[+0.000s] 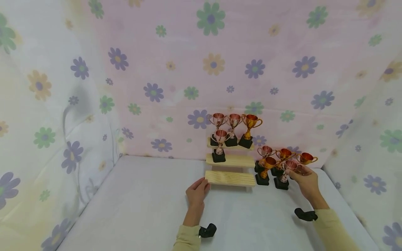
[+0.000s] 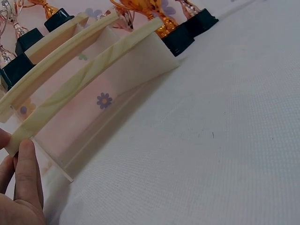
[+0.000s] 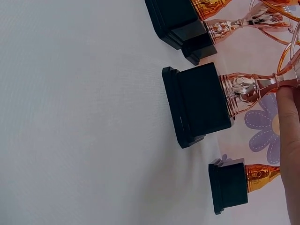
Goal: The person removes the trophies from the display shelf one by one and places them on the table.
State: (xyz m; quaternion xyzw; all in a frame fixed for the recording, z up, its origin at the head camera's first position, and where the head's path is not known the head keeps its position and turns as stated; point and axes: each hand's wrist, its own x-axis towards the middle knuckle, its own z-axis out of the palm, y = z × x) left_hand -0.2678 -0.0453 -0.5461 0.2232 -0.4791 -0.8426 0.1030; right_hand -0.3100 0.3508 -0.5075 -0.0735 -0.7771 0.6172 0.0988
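My left hand (image 1: pixel 196 194) pinches the left end of the lowest wooden step (image 1: pixel 230 178) of a three-step display stand, thumb above and fingers below in the left wrist view. With my right hand (image 1: pixel 307 182) I grip a rose-gold trophy cup (image 1: pixel 284 177) near its bowl and stem. Its black base (image 3: pixel 199 104) shows upright close over the table in the head view. Two rose-gold cups and a gold trophy (image 1: pixel 251 122) stand on the top step; another rose-gold trophy (image 1: pixel 221 136) is on the left of the middle step (image 1: pixel 238 160). The lowest step bears nothing.
Several more trophies crowd the stand's right side, including a gold one (image 1: pixel 269 164) in front and a gold one (image 1: pixel 306 158) behind my right hand. White cloth covers the table (image 1: pixel 150 202). A flower-print curtain (image 1: pixel 176 80) hangs behind and at both sides.
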